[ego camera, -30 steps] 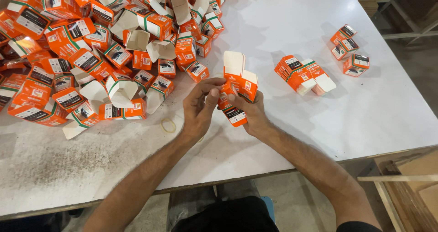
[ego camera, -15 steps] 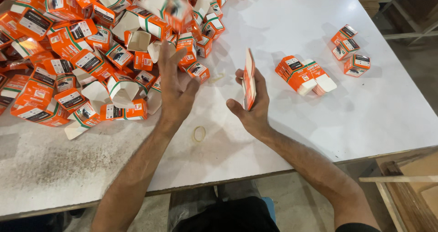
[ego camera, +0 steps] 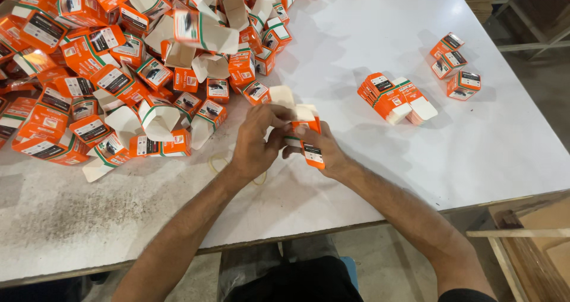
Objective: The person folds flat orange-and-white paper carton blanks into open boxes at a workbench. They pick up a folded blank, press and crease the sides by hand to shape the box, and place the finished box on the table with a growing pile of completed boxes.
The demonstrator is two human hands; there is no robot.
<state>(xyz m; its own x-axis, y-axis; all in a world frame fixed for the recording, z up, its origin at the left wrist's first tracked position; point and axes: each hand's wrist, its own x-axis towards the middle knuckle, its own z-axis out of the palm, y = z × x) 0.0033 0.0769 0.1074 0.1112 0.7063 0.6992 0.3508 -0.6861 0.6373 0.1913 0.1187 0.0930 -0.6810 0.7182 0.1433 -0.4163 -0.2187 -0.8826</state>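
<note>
Hands meet over the white counter [ego camera: 356,41], and I see both pinching one small orange-and-white carton [ego camera: 304,134] between them. My left hand [ego camera: 255,145] grips its upper white flap with fingers curled; my right hand [ego camera: 320,151] holds the lower orange end from the other side. Beneath my left wrist a rubber band [ego camera: 218,163] lies flat on the counter. Beyond my left hand spreads a big heap of loose cartons [ego camera: 119,70], many with flaps open. Past my right hand sits a flattened stack [ego camera: 395,97], and further off three small boxes [ego camera: 454,64].
</note>
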